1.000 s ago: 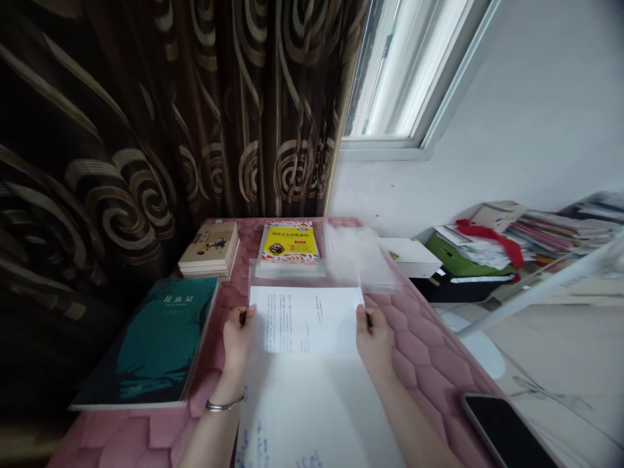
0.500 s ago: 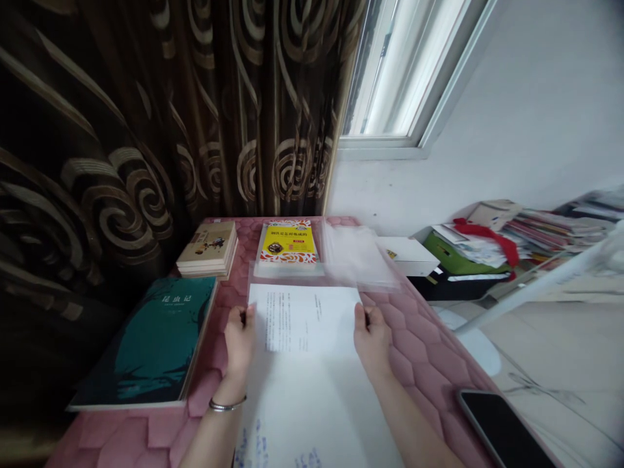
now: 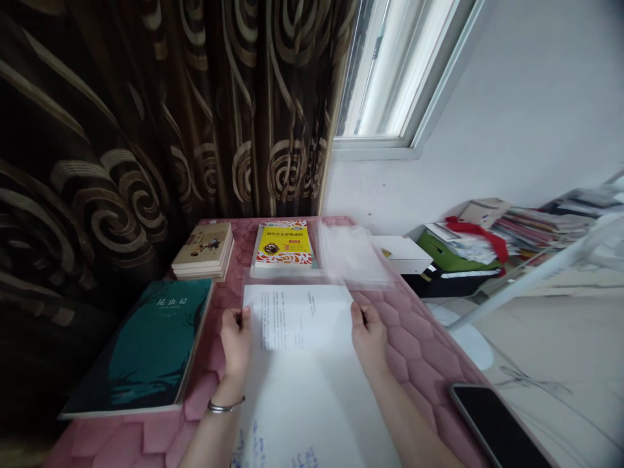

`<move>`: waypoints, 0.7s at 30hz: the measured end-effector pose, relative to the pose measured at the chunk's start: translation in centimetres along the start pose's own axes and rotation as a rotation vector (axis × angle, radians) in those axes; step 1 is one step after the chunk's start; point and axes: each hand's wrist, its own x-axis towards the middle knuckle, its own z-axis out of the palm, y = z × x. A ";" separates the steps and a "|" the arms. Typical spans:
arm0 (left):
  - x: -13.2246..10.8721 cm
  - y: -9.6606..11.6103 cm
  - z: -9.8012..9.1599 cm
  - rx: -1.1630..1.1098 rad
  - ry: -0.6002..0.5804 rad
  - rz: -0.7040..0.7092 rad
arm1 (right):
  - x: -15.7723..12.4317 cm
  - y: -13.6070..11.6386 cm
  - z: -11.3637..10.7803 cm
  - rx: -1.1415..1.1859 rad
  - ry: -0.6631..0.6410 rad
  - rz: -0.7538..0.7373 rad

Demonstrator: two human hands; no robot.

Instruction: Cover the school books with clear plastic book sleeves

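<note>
A white sheet of paper (image 3: pixel 302 383) lies lengthwise before me, with printed text on its far part and blue handwriting at the near end. My left hand (image 3: pixel 236 341) pinches its left edge, thumb on top; a silver bangle is on that wrist. On the opposite edge, my right hand (image 3: pixel 369 335) grips the sheet the same way. Past the paper's far edge shows a strip of clear plastic sleeve (image 3: pixel 322 279); how much of the paper is inside it I cannot tell. Beyond that lie a yellow-covered book (image 3: pixel 283 246) and a pile of clear plastic sleeves (image 3: pixel 353 255).
A large teal book (image 3: pixel 151 344) and a small stack of beige books (image 3: pixel 202 247) occupy the left of the pink quilted surface (image 3: pixel 414 331). A phone (image 3: pixel 492 422) rests near the right edge. A white box (image 3: pixel 402 253) and a white stand pole (image 3: pixel 526 273) are farther right.
The view has shifted slightly, so most things sit a little farther left. Both hands keep their hold on the paper.
</note>
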 end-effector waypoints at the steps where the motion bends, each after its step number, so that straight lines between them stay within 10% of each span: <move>1: 0.0 0.0 0.0 0.005 -0.002 -0.006 | 0.0 0.1 0.1 -0.007 0.004 -0.012; 21: -0.2 -0.2 -0.3 -0.131 -0.013 -0.127 | -0.3 0.1 0.0 0.000 0.036 -0.100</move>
